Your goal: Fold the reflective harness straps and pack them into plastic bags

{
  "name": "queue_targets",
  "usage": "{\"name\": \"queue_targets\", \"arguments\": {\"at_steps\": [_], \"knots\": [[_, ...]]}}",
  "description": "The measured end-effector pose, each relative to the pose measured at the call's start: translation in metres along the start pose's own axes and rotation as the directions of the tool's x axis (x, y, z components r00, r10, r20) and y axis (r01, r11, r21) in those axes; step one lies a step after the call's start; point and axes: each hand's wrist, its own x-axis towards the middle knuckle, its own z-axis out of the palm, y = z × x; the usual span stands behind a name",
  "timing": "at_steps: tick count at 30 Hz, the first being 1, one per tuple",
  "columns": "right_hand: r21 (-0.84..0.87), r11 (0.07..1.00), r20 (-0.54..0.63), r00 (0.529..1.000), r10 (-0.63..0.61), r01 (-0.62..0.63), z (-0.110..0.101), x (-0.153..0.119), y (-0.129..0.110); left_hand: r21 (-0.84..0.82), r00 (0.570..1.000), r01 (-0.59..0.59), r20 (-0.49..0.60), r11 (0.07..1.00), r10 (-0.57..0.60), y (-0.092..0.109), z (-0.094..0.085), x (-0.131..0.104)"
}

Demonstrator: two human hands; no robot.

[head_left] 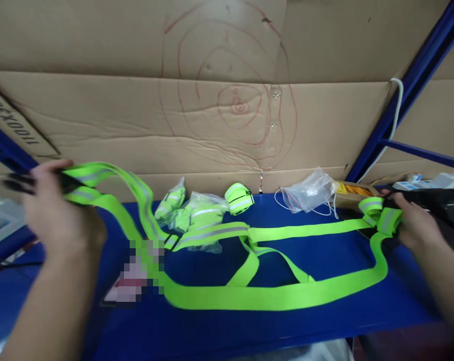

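Note:
A neon-green reflective vest (272, 297) made of elastic straps with silver stripes stretches between my two hands over a blue shelf. My left hand (57, 210) is closed around its left end, where a black buckle or strap end sticks out, blurred. At the other end my right hand (418, 223) pinches the gathered straps, partly folded into loops. Between the hands the straps form a wide loop, joined in the middle by shorter cross straps. A small black slider sits on the upper strap near the left side.
Behind the straps lie green bundles in clear bags (204, 213) and a rolled green band (239, 198). Farther right are an empty plastic bag (307, 190) and a yellow-brown box (354, 189). Cardboard (136, 115) with red rings backs the blue shelf (196, 331); blue posts (411, 80) flank it.

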Motion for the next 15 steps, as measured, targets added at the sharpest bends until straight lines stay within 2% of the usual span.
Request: {"name": "queue_targets", "arguments": {"at_steps": [1, 2, 3, 4, 5, 6, 8, 10, 11, 13, 15], "knots": [[-0.028, 1.0, -0.017, 1.0, -0.01, 0.01, 0.005, -0.01, -0.008, 0.048, 0.998, -0.065, 0.021, 0.997, 0.064, 0.019, 0.01, -0.017], [-0.077, 0.996, 0.019, 0.998, -0.051, 0.053, 0.009, -0.021, -0.019, 0.124, 0.969, -0.153, 0.211, 0.98, 0.125, 0.038, 0.018, -0.035], [-0.199, 0.957, 0.102, 0.976, -0.192, 0.209, 0.014, -0.032, -0.033, 0.159, 0.884, -0.282, 0.425, 0.946, 0.192, 0.057, 0.024, -0.054], [-0.239, 0.883, 0.284, 0.899, -0.334, 0.403, 0.019, -0.043, -0.05, 0.114, 0.744, -0.377, 0.629, 0.919, 0.227, 0.074, 0.027, -0.074], [-0.212, 0.798, 0.397, 0.796, -0.458, 0.565, 0.026, -0.053, -0.068, 0.028, 0.586, -0.417, 0.772, 0.908, 0.245, 0.088, 0.028, -0.094], [-0.163, 0.72, 0.498, 0.687, -0.53, 0.674, 0.035, -0.063, -0.087, -0.037, 0.514, -0.416, 0.815, 0.908, 0.269, 0.099, 0.029, -0.113], [-0.06, 0.606, 0.592, 0.517, -0.619, 0.794, 0.056, -0.083, -0.125, -0.115, 0.343, -0.394, 0.902, 0.912, 0.262, 0.109, 0.028, -0.149], [0.049, 0.529, 0.63, 0.385, -0.674, 0.847, 0.081, -0.105, -0.155, -0.104, 0.289, -0.376, 0.931, 0.921, 0.223, 0.106, 0.029, -0.175], [0.078, 0.513, 0.633, 0.355, -0.688, 0.855, 0.093, -0.116, -0.167, -0.082, 0.279, -0.369, 0.94, 0.926, 0.195, 0.101, 0.03, -0.184], [0.114, 0.507, 0.641, 0.327, -0.695, 0.854, 0.113, -0.136, -0.181, -0.01, 0.267, -0.347, 0.957, 0.938, 0.109, 0.09, 0.031, -0.194], [0.114, 0.53, 0.638, 0.347, -0.687, 0.84, 0.125, -0.152, -0.185, 0.035, 0.261, -0.343, 0.963, 0.939, 0.059, 0.082, 0.031, -0.196]]}}
